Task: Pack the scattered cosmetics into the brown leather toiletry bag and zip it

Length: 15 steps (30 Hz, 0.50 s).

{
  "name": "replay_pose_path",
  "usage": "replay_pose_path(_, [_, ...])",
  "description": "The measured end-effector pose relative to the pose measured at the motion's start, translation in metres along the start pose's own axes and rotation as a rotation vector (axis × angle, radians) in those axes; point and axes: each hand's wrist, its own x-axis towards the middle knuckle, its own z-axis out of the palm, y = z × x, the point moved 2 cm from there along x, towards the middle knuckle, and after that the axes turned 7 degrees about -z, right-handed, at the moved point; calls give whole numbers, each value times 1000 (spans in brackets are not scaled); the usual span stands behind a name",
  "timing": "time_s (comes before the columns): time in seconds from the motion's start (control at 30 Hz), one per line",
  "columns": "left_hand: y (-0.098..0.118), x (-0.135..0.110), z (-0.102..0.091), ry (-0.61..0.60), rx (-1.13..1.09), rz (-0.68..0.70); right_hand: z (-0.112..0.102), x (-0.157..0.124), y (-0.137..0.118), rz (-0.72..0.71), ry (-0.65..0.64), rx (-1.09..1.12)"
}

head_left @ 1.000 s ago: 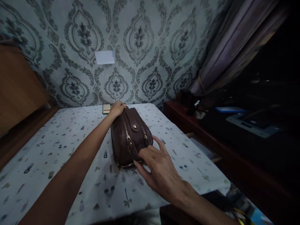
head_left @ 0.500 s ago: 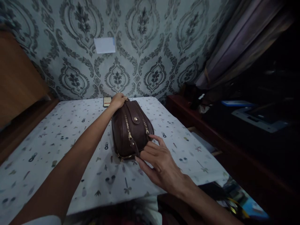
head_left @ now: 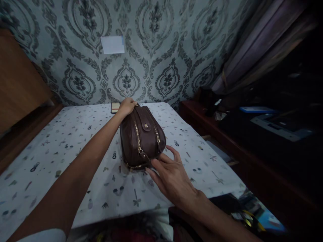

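Note:
A dark brown leather bag (head_left: 141, 136) with gold zippers stands on the white patterned tablecloth (head_left: 75, 161). My left hand (head_left: 127, 106) reaches across and grips the bag's far end, fingers curled over it. My right hand (head_left: 170, 174) is at the bag's near end, with the fingers pinched by a zipper pull tab (head_left: 144, 155). Whether they hold the tab is hard to tell.
A phone (head_left: 115, 107) lies on the cloth behind the bag by the wall. A wooden headboard (head_left: 17, 87) stands at left. A dark wooden shelf (head_left: 227, 141) with clutter and a printer-like device (head_left: 282, 126) runs along the right, under a curtain (head_left: 252, 43).
My right hand has slid from the bag's right side down to its near end by the zipper pull. The left hand stays gripped on the far end.

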Motion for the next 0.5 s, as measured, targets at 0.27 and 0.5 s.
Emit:
replay_pose_path(0.27, [2, -2, -2, -10, -7, 13, 7, -6, -4, 65, 0, 75])
replay_pose_path(0.5, [3, -2, -2, -3, -11, 6, 6, -7, -8, 67, 19, 50])
